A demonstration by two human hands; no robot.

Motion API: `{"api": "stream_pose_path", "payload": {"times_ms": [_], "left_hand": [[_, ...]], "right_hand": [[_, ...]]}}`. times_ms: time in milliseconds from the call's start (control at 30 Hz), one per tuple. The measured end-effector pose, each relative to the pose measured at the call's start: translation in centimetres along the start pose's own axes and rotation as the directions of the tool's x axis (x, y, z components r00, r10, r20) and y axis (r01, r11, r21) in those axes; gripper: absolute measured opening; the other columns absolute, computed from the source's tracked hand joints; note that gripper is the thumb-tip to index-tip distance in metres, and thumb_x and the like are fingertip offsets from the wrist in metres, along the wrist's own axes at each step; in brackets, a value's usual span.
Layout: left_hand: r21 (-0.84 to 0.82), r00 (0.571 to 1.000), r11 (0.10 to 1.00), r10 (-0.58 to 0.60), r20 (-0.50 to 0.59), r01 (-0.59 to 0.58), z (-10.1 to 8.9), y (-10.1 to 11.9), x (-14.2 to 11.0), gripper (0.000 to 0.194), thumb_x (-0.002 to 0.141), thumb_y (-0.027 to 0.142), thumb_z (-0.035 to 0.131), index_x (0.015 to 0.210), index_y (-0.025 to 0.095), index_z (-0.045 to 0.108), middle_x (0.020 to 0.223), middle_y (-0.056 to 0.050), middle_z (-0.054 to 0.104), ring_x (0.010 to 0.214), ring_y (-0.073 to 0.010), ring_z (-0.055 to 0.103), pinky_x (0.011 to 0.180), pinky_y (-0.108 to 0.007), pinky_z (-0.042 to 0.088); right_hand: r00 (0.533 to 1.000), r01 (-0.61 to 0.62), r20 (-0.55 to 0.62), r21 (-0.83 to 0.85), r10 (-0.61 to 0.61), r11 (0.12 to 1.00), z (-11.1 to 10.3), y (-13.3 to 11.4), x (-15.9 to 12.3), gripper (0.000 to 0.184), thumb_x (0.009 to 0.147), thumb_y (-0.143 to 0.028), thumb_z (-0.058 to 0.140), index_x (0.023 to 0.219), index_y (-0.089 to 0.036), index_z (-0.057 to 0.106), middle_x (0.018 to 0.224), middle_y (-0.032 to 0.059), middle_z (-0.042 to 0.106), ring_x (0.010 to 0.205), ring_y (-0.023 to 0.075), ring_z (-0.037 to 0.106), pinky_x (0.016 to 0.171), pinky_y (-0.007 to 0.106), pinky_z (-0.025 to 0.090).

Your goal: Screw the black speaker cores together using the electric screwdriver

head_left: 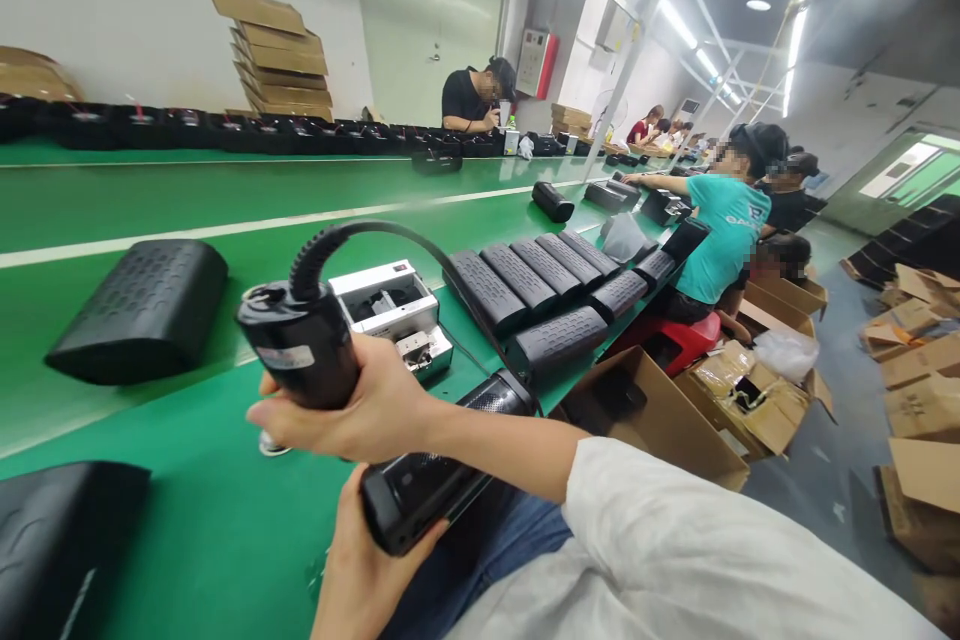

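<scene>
My right hand (337, 405) grips a black cylindrical power tool (300, 350) with a small white label, and a thick black cable curves up and away from its end. Lower down, my left hand (367, 560) holds a black bar speaker (435, 470) with a perforated grille, its far end passing under my right forearm. A white-and-metal fixture (390, 315) sits on the green conveyor belt (187, 490) just beyond the tool. Several black perforated bar speakers (532, 285) lie side by side to its right.
A large black perforated casing (135, 310) lies left of my hands, with another black piece (67, 550) at lower left. A co-worker in a teal shirt (724, 230) sits at the belt. Cardboard boxes (645, 420) crowd the floor at right, and flattened cartons (277, 55) stack behind.
</scene>
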State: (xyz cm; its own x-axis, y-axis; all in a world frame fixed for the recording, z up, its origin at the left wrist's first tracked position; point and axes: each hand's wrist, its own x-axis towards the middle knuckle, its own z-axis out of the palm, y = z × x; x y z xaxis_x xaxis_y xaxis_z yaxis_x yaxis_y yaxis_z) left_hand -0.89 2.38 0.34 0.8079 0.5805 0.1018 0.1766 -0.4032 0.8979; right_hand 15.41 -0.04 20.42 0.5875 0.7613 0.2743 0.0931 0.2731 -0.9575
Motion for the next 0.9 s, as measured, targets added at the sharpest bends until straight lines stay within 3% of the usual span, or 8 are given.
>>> {"api": "stream_pose_path", "payload": {"times_ms": [133, 233, 300, 333, 400, 500, 700, 900], "left_hand": [[0.006, 0.999, 0.999, 0.046, 0.0, -0.046, 0.1, -0.8, 0.3, 0.112, 0.083, 0.076, 0.09, 0.171, 0.026, 0.042, 0.163, -0.021, 0.065, 0.147, -0.0501, 0.073, 0.124, -0.075, 0.059], [0.023, 0.998, 0.998, 0.065, 0.005, -0.065, 0.3, -1.0, 0.3, 0.109, 0.085, 0.069, 0.092, 0.172, 0.024, 0.043, 0.165, -0.022, 0.064, 0.151, -0.0486, 0.071, 0.128, -0.074, 0.058], [0.026, 0.997, 0.997, 0.073, 0.033, -0.074, 0.4, -0.7, 0.0, 0.111, 0.083, 0.066, 0.096, 0.171, 0.022, 0.043, 0.164, -0.023, 0.065, 0.152, -0.0483, 0.07, 0.13, -0.073, 0.057], [0.021, 0.996, 0.997, 0.074, 0.045, -0.075, 0.4, -0.6, -0.1, 0.114, 0.082, 0.064, 0.098, 0.172, 0.021, 0.043, 0.165, -0.024, 0.064, 0.156, -0.0485, 0.068, 0.133, -0.072, 0.054], [0.005, 0.991, 0.995, 0.102, 0.085, -0.103, 0.3, -0.5, -0.2, 0.116, 0.082, 0.062, 0.1, 0.174, 0.021, 0.041, 0.172, -0.025, 0.059, 0.164, -0.0482, 0.061, 0.138, -0.07, 0.05], [-0.02, 0.987, 0.992, 0.129, 0.094, -0.128, 0.1, -0.5, -0.2, 0.125, 0.082, 0.056, 0.103, 0.179, 0.023, 0.033, 0.171, -0.024, 0.058, 0.163, -0.0452, 0.062, 0.137, -0.065, 0.051], [-0.017, 0.981, 0.987, 0.158, 0.115, -0.157, -0.3, 0.3, -0.6, 0.126, 0.088, 0.058, 0.102, 0.183, 0.027, 0.025, 0.169, -0.023, 0.058, 0.158, -0.044, 0.065, 0.133, -0.065, 0.055], [-0.013, 0.982, 0.989, 0.147, 0.121, -0.146, -0.4, 0.2, -0.7, 0.129, 0.086, 0.057, 0.104, 0.183, 0.029, 0.025, 0.168, -0.022, 0.059, 0.157, -0.0442, 0.065, 0.133, -0.065, 0.056]], "right_hand": [[0.974, -0.021, 0.228, 0.11, -0.004, 0.994, -0.9, -2.7, 0.2, 0.032, 0.089, -0.042, 0.098, 0.097, -0.028, 0.071, 0.072, -0.0069, 0.06, 0.059, 0.0118, 0.056, 0.055, 0.025, 0.054], [0.987, 0.037, 0.159, -0.036, -0.031, 0.999, -2.7, -5.3, -0.1, 0.022, 0.103, -0.041, 0.084, 0.12, -0.031, 0.074, 0.071, -0.0098, 0.062, 0.059, 0.0105, 0.062, 0.061, 0.024, 0.058], [0.985, 0.17, 0.04, -0.09, -0.167, 0.981, -4.3, -6.6, 0.0, 0.029, 0.108, -0.051, 0.079, 0.128, -0.031, 0.073, 0.073, -0.0107, 0.063, 0.062, 0.0103, 0.066, 0.067, 0.025, 0.06], [0.95, 0.308, -0.015, -0.094, -0.311, 0.947, -5.2, -6.9, 0.5, 0.032, 0.107, -0.053, 0.08, 0.129, -0.031, 0.073, 0.075, -0.0105, 0.066, 0.063, 0.0099, 0.068, 0.068, 0.025, 0.06], [0.803, 0.566, -0.147, -0.117, -0.578, 0.816, -7.0, -6.4, 2.2, 0.017, 0.105, -0.037, 0.08, 0.119, -0.031, 0.073, 0.076, -0.0096, 0.068, 0.058, 0.0077, 0.066, 0.056, 0.024, 0.05], [0.712, 0.673, -0.184, -0.096, -0.678, 0.733, -9.2, -4.0, 5.2, 0.014, 0.102, -0.02, 0.077, 0.107, -0.033, 0.072, 0.07, -0.0088, 0.062, 0.048, 0.0098, 0.057, 0.046, 0.028, 0.041], [0.689, 0.634, -0.196, -0.304, -0.698, 0.711, -10.5, -0.7, 8.0, 0.023, 0.105, -0.015, 0.073, 0.104, -0.034, 0.06, 0.062, -0.0139, 0.049, 0.042, 0.0104, 0.049, 0.045, 0.027, 0.039], [0.746, 0.5, -0.262, -0.387, -0.613, 0.774, -9.6, -0.3, 8.4, 0.036, 0.103, 0.0, 0.074, 0.105, -0.033, 0.059, 0.077, -0.0124, 0.063, 0.041, 0.0069, 0.05, 0.043, 0.029, 0.039]]}}
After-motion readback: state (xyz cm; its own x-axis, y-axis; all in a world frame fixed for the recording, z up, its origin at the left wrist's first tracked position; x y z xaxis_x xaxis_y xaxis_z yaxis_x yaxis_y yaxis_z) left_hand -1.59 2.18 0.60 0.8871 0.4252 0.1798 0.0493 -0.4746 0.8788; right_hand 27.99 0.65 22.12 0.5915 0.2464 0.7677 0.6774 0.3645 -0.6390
